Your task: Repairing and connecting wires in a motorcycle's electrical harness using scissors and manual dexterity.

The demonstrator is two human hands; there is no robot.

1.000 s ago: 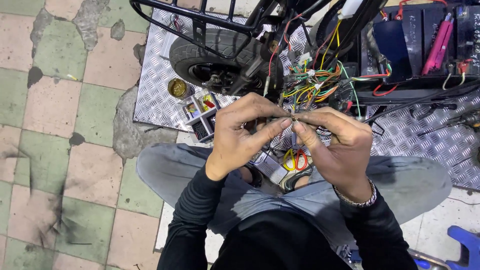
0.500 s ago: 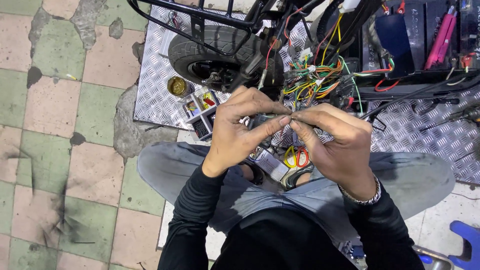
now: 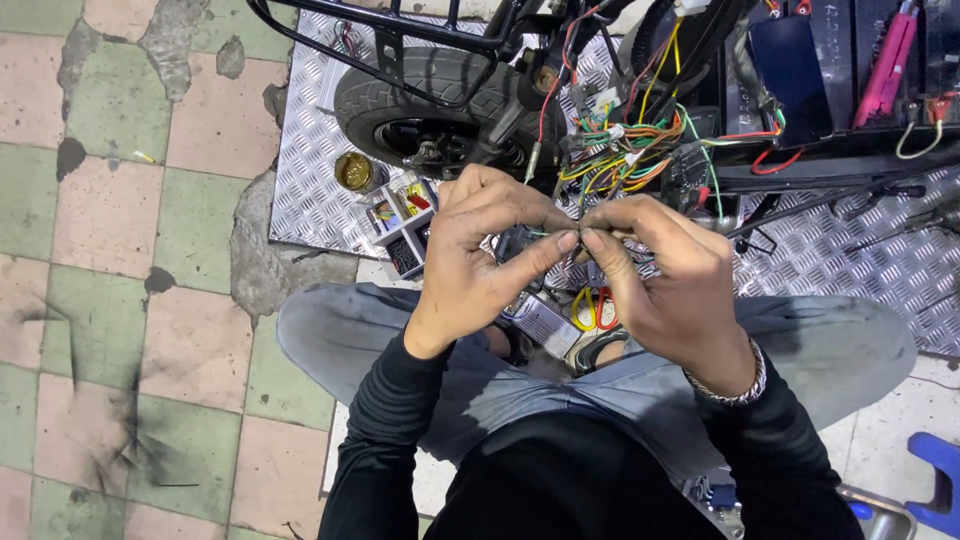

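Left hand (image 3: 480,260) and right hand (image 3: 665,275): fingertips meeting, pinched together on a thin wire (image 3: 545,236) | wire held over the lap, just below the coloured wiring bundle (image 3: 625,150) | tyre (image 3: 430,90) behind, on chequer plate (image 3: 310,180)

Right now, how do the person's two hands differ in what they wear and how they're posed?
The right hand wears a metal bracelet at the wrist, while the left hand has a bare wrist above its black sleeve. The left hand's thumb stretches out to meet the right's fingertips; the right hand's fingers curl downward. Shared: both pinch the same small wire piece in front of the coloured wire bundle, and both arms wear black sleeves.
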